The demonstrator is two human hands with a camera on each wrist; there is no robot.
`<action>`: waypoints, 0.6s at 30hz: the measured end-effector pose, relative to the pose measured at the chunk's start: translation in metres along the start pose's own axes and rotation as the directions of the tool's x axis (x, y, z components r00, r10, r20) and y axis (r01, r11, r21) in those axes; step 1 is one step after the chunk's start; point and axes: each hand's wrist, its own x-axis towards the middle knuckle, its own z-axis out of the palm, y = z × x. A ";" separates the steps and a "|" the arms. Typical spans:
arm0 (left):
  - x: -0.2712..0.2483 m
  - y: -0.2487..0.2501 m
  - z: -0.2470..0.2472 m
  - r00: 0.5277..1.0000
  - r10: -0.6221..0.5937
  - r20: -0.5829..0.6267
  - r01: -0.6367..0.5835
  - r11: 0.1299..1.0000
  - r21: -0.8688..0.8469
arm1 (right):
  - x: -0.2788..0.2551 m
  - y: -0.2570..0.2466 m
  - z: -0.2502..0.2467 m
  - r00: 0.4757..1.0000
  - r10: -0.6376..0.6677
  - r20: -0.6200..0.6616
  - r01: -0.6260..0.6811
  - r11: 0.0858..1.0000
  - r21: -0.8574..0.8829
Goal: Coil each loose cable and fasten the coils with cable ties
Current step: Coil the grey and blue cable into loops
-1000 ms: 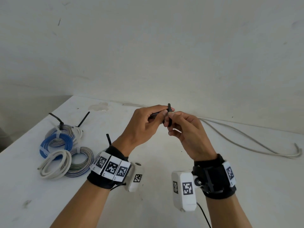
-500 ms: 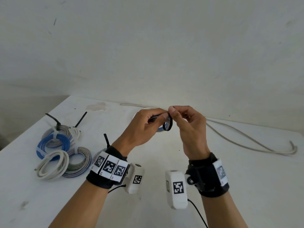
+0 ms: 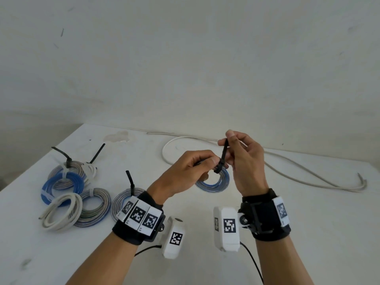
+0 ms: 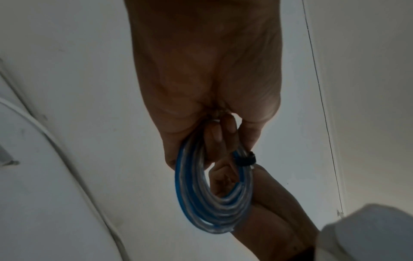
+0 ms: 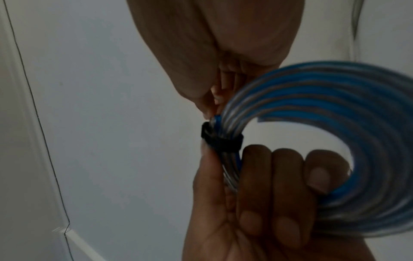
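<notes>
My left hand (image 3: 207, 163) grips a small coil of blue and clear cable (image 3: 218, 184) above the white table (image 3: 308, 233). A black cable tie (image 3: 223, 155) is wrapped snugly round the coil. Its tail stands upward, pinched at the tip by my right hand (image 3: 226, 138). The left wrist view has the coil (image 4: 214, 203) hanging from my fingers with the tie band (image 4: 244, 159) on its right side. In the right wrist view the tie band (image 5: 221, 139) sits just above my left hand's fingers (image 5: 279, 176), which curl round the coil (image 5: 335, 106).
Several tied coils lie at the left: a blue one (image 3: 61, 182), a white one (image 3: 61, 210), a grey one (image 3: 96, 204) and one by my left wrist (image 3: 121, 198). A loose white cable (image 3: 308, 171) snakes along the back of the table. The wall stands close behind.
My right hand has pulled the tie's tail up and to the right, drawing the wide loop tight round the coil. The coil now shows below my hands.
</notes>
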 end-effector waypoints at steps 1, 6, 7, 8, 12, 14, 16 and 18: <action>0.000 -0.001 -0.001 1.000 -0.014 -0.010 0.014 1.000 -0.004 | -0.001 0.000 0.001 0.999 0.012 0.047 -0.012 1.000 -0.005; -0.003 0.004 -0.006 0.999 -0.032 -0.034 0.032 0.999 -0.006 | -0.004 -0.002 0.006 0.993 -0.040 0.115 0.055 0.990 -0.131; -0.004 0.005 -0.007 0.999 -0.027 -0.020 0.027 1.000 -0.002 | -0.002 0.000 0.006 0.995 -0.065 0.077 0.076 0.987 -0.145; -0.004 0.005 -0.007 1.000 -0.024 -0.006 0.024 1.000 0.001 | -0.001 0.001 0.006 0.995 -0.084 0.047 0.090 0.984 -0.152; -0.003 0.008 -0.004 0.999 -0.016 -0.029 0.015 1.000 -0.013 | 0.001 0.010 0.007 0.996 -0.093 0.003 0.092 0.982 -0.167; -0.001 0.006 0.000 0.994 -0.027 -0.104 0.027 1.000 0.001 | 0.001 0.013 0.009 0.995 -0.102 -0.010 0.099 0.981 -0.166; 0.001 0.004 0.005 0.986 -0.057 -0.154 0.059 0.998 0.007 | 0.001 0.014 0.009 0.991 -0.131 -0.035 0.124 0.980 -0.158; 0.002 0.003 0.009 0.983 -0.085 -0.161 0.082 0.996 -0.025 | 0.002 0.013 0.009 0.983 -0.169 -0.078 0.156 0.976 -0.154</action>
